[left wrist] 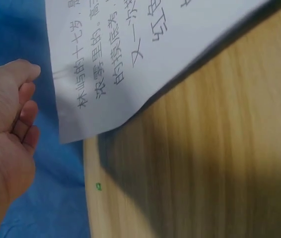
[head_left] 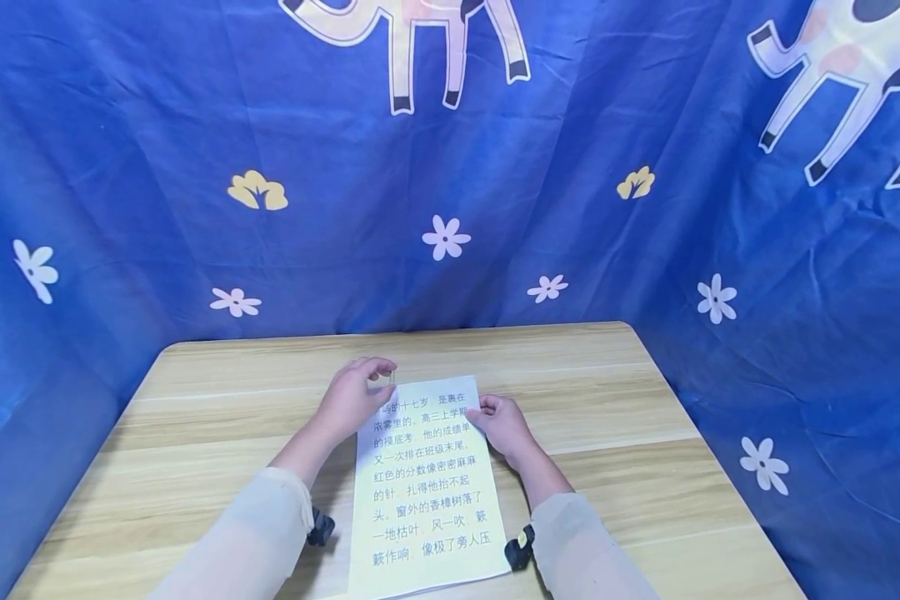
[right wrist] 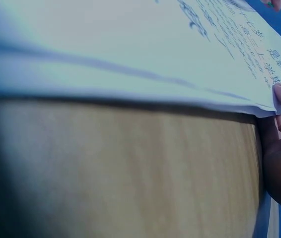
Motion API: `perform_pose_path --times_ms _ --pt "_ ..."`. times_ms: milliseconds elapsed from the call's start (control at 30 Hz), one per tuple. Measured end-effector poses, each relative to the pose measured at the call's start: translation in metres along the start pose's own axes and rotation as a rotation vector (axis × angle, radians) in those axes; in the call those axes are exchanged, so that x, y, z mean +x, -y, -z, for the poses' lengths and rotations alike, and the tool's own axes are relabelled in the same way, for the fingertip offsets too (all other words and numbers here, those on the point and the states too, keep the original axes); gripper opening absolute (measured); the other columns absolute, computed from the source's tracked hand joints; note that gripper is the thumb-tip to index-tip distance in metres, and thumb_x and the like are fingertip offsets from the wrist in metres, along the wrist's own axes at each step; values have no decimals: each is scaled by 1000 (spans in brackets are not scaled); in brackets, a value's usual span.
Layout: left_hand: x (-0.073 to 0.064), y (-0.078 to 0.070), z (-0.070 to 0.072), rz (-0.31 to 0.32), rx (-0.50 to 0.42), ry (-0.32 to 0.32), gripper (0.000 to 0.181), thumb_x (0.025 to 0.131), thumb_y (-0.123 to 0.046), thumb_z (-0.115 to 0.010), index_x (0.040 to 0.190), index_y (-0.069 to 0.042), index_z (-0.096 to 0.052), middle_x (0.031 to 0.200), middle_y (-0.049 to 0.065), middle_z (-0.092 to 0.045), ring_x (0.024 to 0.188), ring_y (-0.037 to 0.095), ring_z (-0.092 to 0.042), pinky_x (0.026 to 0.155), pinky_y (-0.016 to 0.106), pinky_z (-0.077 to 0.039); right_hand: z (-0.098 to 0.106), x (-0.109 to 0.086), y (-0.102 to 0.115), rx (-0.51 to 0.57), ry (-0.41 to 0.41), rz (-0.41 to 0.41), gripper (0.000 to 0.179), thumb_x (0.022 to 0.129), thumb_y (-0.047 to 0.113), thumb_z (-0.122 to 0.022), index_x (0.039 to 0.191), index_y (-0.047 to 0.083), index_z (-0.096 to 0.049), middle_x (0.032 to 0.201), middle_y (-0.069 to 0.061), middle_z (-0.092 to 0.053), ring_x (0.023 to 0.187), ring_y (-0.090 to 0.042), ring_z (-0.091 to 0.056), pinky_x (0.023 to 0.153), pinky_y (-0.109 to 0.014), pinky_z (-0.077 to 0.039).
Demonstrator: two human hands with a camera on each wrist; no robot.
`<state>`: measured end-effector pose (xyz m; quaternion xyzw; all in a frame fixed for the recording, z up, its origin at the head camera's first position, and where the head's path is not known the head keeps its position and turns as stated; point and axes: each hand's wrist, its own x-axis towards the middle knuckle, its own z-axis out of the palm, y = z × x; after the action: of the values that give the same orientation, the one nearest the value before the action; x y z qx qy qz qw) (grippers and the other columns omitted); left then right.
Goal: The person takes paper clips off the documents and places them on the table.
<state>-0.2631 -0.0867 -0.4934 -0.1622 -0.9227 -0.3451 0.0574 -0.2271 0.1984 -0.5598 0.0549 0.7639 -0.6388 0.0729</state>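
Lying over the desk [head_left: 645, 467], printed paper [head_left: 427, 500] was pinched near its upper right corner by the right hand [head_left: 504, 428], thumb on top | left hand [head_left: 351, 402], fingers bent, pinched a small thin item [head_left: 392, 378], identity unclear, near the upper left corner | paper seemed light, floppy, easily creased, best held by edges
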Motion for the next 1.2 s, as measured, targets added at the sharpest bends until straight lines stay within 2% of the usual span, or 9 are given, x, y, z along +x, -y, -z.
perform_pose_path --times_ms 233,533,900,1200 --pt "-7 11 9 8 2 -26 40 96 -15 -80 135 -10 -71 132 12 -74 120 34 -67 107 57 -53 0 0 0 8 3 -1 25 103 14 -72 121 -3 -74 101 -14 -81 78 -12 -75 73 -25 -64" --pt "-10 27 18 24 23 -59 37 97 -15 -79 132 -8 -72 127 14 -75 115 34 -66 101 55 -54 -1 -1 1 6 6 -2 26 103 14 -72 123 -3 -73 104 -15 -81 79 -12 -76 75 -25 -65" --pt "-13 44 28 30 22 -58 38 97 -14 -79 133 -7 -72 130 17 -74 120 38 -66 105 59 -53 0 0 -1 16 4 -4 25 103 13 -72 122 -3 -73 104 -15 -82 79 -12 -75 75 -25 -65" --pt "-18 59 32 62 15 -54 36 96 -15 -80 131 -8 -73 128 19 -76 126 43 -64 117 68 -40 1 1 -1 2 0 -7 25 103 15 -73 122 -2 -74 104 -15 -82 79 -12 -75 74 -25 -65"
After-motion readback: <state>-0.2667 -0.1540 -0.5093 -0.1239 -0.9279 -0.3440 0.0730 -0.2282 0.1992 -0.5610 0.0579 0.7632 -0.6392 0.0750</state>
